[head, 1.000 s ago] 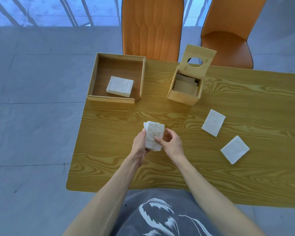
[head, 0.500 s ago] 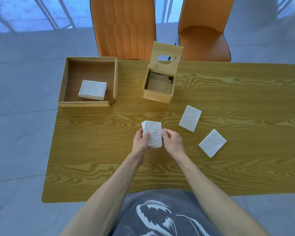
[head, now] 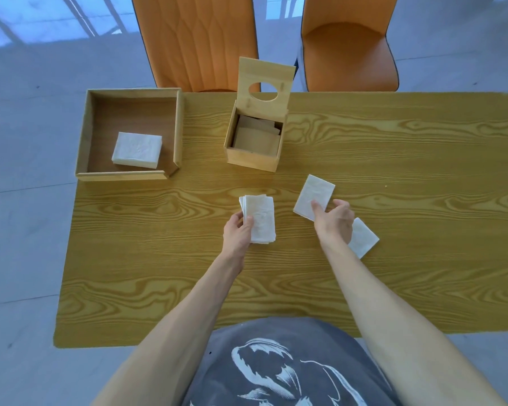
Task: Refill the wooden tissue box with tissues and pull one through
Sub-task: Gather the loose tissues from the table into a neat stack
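The wooden tissue box [head: 254,159] stands at the table's far middle, its lid [head: 264,86] with a round hole tipped up, tissues lying inside. My left hand [head: 237,234] holds a small stack of white tissues [head: 260,219] just above the table. My right hand [head: 333,221] has its fingers spread, a fingertip resting on a loose tissue [head: 313,194] that lies flat on the table. Another loose tissue [head: 362,238] lies partly under that hand's wrist side.
A shallow wooden tray [head: 84,133] at the far left corner holds a thicker stack of tissues [head: 137,149]. Two orange chairs [head: 198,39] stand beyond the table's far edge. The wooden table [head: 393,171] ends close to my body.
My right hand has let go of the stack and moved right onto the loose tissue. The left hand alone keeps the stack.
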{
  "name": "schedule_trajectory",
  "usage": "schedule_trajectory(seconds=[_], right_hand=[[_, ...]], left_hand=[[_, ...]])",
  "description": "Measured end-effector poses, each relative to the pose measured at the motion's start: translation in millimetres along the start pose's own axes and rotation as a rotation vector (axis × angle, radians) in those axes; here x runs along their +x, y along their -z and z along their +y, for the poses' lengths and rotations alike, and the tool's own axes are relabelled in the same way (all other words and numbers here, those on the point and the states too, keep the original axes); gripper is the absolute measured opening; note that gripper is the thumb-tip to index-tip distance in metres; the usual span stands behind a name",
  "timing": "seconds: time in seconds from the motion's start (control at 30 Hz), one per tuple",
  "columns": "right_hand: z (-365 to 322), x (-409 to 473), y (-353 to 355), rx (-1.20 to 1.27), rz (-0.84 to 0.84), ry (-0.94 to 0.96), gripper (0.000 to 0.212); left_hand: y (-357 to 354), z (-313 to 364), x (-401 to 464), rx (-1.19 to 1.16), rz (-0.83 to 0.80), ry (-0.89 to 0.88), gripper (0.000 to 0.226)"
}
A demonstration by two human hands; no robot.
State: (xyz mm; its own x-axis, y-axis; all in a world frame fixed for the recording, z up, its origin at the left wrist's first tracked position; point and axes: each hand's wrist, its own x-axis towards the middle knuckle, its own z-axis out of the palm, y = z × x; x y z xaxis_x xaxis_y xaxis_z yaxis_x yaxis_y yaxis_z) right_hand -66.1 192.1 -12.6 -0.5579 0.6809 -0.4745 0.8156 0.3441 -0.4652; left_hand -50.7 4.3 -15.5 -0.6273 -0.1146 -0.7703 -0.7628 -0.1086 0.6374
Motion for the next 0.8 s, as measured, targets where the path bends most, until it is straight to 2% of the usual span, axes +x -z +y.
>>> schedule_trajectory(seconds=[0.2,0.4,0.5,0.6,0.8], right_hand=[[0.7,2.1,-4.4,-0.080,-0.014,0.033,0.043],[5.1,-4.6,-1.6,0.096,-0.006,0.122,0.026],[11.8,-11.9,0.9,0.356,-0.123,0.121,0.020],[17.0,-24.8,2.8,0.569,-0.330,0.067,0.020],[24.9,-47.2,-13.1,0.507,-0.552,0.116,0.020]], left_hand=[[-1.6,1.9,-2.5,-0.005,-0.003,-0.022,0.037],[1.4,-3.3,-5.6,-0.026,-0.009,-0.029,0.036],[3.3,-7.4,-7.8,-0.031,-0.006,-0.020,0.034],[4.3,-11.2,-8.9,-0.027,-0.001,-0.006,0.036],[-2.8,-14.1,-15.1,-0.077,-0.027,-0.007,0.031]])
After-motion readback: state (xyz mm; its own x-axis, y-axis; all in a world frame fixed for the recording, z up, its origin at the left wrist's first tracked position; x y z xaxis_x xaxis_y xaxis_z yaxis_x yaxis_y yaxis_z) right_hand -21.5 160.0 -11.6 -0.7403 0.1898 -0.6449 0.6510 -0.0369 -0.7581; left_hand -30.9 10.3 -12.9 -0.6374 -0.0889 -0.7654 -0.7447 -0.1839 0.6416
